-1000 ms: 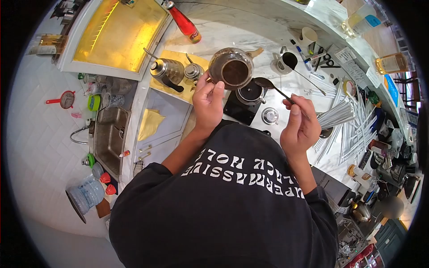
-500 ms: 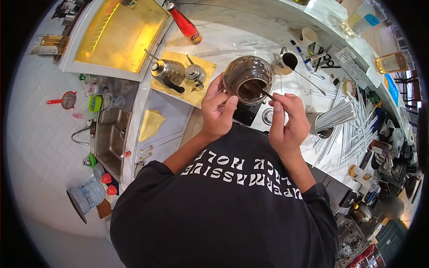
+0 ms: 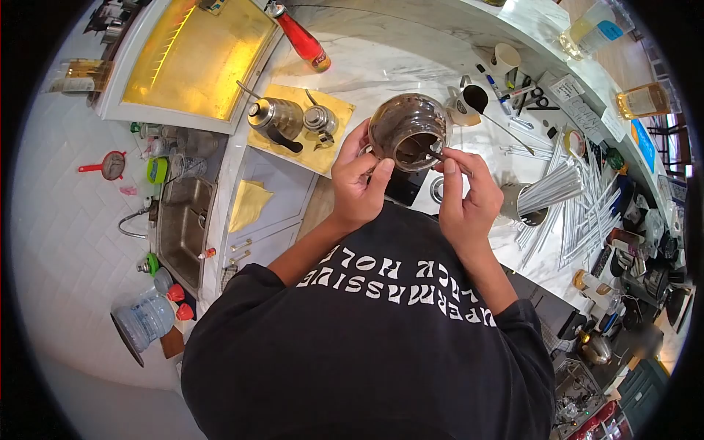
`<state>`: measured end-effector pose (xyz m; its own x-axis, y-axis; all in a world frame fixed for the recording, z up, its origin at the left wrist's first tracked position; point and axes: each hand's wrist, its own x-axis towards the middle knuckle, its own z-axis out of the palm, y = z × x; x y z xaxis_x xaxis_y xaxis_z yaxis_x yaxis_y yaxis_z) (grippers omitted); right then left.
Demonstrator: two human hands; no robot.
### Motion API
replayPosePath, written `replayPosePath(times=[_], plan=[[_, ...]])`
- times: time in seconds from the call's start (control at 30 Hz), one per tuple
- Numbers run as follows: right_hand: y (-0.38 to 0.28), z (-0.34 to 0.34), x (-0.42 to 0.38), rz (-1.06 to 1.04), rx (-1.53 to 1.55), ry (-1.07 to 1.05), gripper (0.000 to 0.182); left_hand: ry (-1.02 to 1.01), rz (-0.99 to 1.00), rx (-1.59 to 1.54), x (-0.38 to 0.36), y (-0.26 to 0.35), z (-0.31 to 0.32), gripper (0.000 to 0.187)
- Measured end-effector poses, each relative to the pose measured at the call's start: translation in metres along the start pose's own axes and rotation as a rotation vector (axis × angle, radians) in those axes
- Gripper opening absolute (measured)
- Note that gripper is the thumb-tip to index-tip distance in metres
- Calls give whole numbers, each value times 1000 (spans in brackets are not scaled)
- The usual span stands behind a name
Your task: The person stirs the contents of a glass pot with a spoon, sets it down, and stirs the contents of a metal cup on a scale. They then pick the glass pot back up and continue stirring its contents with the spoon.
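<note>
Surface: white marble surface (image 3: 411, 55) curving across the top and right of the frame, crowded with small items.
Tray: yellow tray (image 3: 192, 55) at upper left, with a red bottle (image 3: 301, 38) at its right edge.
Kettles: two steel kettles (image 3: 277, 117) on a yellow mat, left of the hands.
Straws: bundle of metal straws (image 3: 557, 187) in a cup at right, more spread loose beside it.
Jar: glass jar (image 3: 408, 130) with dark contents, tilted mouth toward the camera, upper centre, raised above the surface between both hands.
Left hand: left hand (image 3: 357, 183) closed around the jar's lower left side, fingers on its rim.
Right hand: right hand (image 3: 463, 198) just right of the jar, fingers pinched on a thin spoon (image 3: 433, 153) whose end is inside the jar's mouth.
</note>
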<state>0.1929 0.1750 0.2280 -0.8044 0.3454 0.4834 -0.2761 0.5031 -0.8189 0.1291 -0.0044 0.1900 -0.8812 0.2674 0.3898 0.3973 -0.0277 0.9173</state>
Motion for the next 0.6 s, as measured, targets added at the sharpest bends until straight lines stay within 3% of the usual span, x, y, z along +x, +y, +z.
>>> replayPosePath(times=[0.43,0.6], plan=[[3,-2,-1,123,131,52,16,-6,-18,2,1,-3,1,21],[-3,-4,0,294,310,121,18,51,-40,30,1,-4,3,24]])
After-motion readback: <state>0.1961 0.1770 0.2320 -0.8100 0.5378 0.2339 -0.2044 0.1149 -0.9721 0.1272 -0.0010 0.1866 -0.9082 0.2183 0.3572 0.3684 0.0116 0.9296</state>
